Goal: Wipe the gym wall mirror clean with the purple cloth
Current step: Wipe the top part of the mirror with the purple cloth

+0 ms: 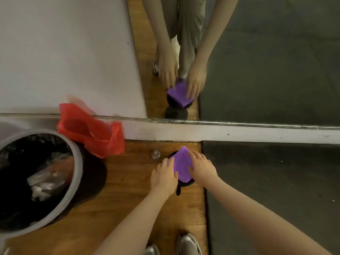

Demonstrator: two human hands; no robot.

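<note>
Both hands, left [164, 178] and right [203, 167], are resting with relaxed fingers on the soft, light folded purple cloth [181, 165] lying between them on a black round object [184, 183], best pinched at its edges.

Floor: you stand on wood boards [128, 196], with dark mat [272, 196] to your right.
Wall: a white baseboard [220, 132] runs across ahead of you.
Left: a grey bin [73, 173], a red bag [92, 131] beside it.
Light: soft, even.
</note>
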